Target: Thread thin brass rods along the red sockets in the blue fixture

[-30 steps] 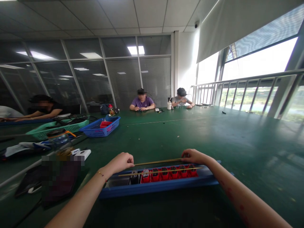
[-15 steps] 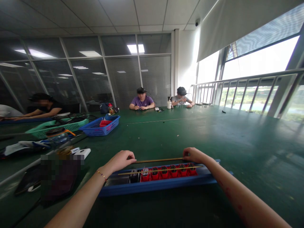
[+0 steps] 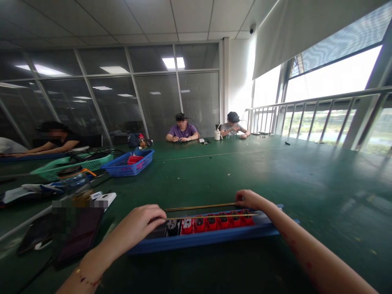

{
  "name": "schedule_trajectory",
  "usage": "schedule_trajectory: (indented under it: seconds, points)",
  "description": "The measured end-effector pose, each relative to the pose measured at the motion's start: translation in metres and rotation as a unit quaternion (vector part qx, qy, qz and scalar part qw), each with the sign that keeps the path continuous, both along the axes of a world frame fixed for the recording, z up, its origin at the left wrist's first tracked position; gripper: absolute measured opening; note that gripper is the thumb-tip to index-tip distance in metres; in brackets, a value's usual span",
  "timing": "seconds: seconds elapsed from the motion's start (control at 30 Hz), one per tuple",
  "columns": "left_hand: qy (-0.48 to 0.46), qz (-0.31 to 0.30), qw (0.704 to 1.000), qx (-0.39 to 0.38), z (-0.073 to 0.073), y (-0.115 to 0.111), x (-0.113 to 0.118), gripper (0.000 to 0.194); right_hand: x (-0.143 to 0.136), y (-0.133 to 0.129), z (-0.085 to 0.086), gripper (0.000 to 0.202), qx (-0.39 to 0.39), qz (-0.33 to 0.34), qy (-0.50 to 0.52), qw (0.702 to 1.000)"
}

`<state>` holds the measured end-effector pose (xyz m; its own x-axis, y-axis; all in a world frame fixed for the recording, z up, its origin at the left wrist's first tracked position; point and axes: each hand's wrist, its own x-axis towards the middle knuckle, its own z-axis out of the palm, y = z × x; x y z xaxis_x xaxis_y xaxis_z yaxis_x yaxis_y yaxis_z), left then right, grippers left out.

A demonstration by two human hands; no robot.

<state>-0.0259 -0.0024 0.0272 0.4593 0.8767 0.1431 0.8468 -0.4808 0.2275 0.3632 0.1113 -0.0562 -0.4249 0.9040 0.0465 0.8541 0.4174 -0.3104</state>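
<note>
A long blue tray (image 3: 205, 240) lies across the table in front of me, with a row of red cups (image 3: 211, 223) holding dark pieces and a black cup (image 3: 173, 228) at their left. One thin yellowish stick (image 3: 214, 217) lies over the cups; its left end is pinched in my left hand (image 3: 148, 218). Behind the tray's far edge are thin sticks (image 3: 200, 207) close together, their right end at the closed fingers of my right hand (image 3: 248, 199). Their left end is free, just beyond my left fingertips.
At the left are a blue basket (image 3: 128, 165), a green basket (image 3: 49, 169), a jar (image 3: 73, 179), a white device (image 3: 110, 201) and a dark tablet (image 3: 79, 237). Three people (image 3: 183, 131) sit at the far and left sides of the green table (image 3: 196, 175).
My left hand has let go of the far sticks' left end and come nearer and left, taking the left end of the stick over the cups. My right hand has hardly moved.
</note>
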Motion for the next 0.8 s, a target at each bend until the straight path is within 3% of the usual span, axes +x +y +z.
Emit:
schedule_trajectory:
  seconds: [0.13, 0.23, 0.33, 0.43, 0.57, 0.67, 0.8]
  points:
    - [-0.014, 0.056, 0.997, 0.046, 0.018, 0.013, -0.022, 0.023, 0.000, -0.002, 0.002, 0.019, -0.003, -0.007, -0.008, 1.000]
    - [-0.009, 0.083, 0.996, 0.034, 0.022, 0.024, -0.034, 0.023, -0.002, -0.003, 0.003, 0.020, 0.006, -0.021, -0.021, 1.000]
    - [0.009, 0.079, 0.997, -0.001, 0.011, 0.036, -0.032, 0.023, -0.003, -0.003, 0.004, 0.023, 0.027, -0.035, -0.034, 0.998]
    - [0.023, 0.066, 0.997, -0.035, -0.010, 0.049, -0.019, 0.022, -0.004, -0.004, 0.004, 0.028, 0.041, -0.034, -0.035, 0.998]
    - [0.046, 0.045, 0.996, -0.054, -0.035, 0.068, -0.003, 0.016, -0.001, -0.003, 0.003, 0.035, 0.006, 0.000, -0.001, 1.000]
    - [0.067, 0.047, 0.995, -0.057, -0.044, 0.081, 0.003, 0.014, 0.001, -0.001, 0.005, 0.037, -0.030, 0.017, 0.014, 0.999]
    - [0.085, 0.048, 0.994, -0.041, -0.049, 0.090, 0.007, 0.011, -0.003, -0.001, 0.016, 0.023, -0.034, 0.043, -0.019, 0.998]
